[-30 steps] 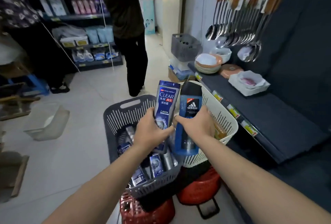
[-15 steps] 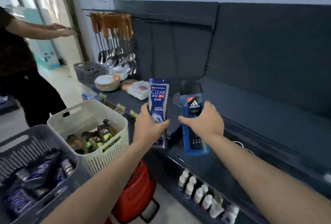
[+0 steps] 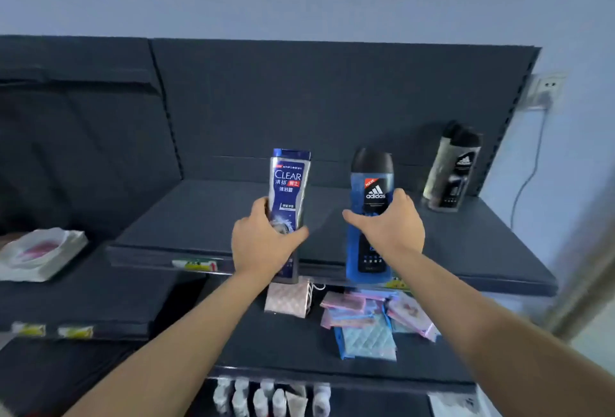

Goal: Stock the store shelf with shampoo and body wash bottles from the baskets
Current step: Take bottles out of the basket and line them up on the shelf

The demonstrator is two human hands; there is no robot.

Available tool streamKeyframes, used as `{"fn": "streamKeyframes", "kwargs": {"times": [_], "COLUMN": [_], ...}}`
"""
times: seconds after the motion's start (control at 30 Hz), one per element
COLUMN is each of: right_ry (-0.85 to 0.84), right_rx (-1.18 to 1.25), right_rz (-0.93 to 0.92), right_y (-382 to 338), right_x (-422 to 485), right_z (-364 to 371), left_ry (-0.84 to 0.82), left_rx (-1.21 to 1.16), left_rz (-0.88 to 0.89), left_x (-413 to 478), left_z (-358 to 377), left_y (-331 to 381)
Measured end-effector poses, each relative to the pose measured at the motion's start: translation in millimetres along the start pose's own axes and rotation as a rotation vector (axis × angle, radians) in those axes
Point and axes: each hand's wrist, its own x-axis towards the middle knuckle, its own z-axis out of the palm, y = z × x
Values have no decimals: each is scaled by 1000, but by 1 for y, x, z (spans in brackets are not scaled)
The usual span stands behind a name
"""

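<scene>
Head view: the left hand (image 3: 263,243) is curled round the lower half of an upright Clear shampoo bottle (image 3: 289,190), and the right hand (image 3: 389,230) grips the middle of a blue Adidas body wash bottle (image 3: 371,190). Both bottles are held just in front of the dark shelf (image 3: 216,216), side by side but apart. A grey Adidas bottle (image 3: 452,170) stands at the shelf's back right. Quilted cloths (image 3: 367,336) lie on the shelf below.

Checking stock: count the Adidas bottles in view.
2: blue bottle in the right hand; grey bottle standing on the shelf, far right. Another may hide behind it.
</scene>
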Motion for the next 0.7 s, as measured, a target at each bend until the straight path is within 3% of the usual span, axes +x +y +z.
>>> {"fn": "streamKeyframes", "kwargs": {"times": [0.3,0.7], "right_ry": [224,274], "right_rx": [-3,66], "right_rz": [159,120], "right_y": [57,125], "right_x": [65,126], "right_z": [-38,-46], "left_ry": [-124,-228], "left_rx": [-96,-73], "left_rz": [109,116], "left_x": [68,88], "left_z": [104,204], "left_y": [44,80]}}
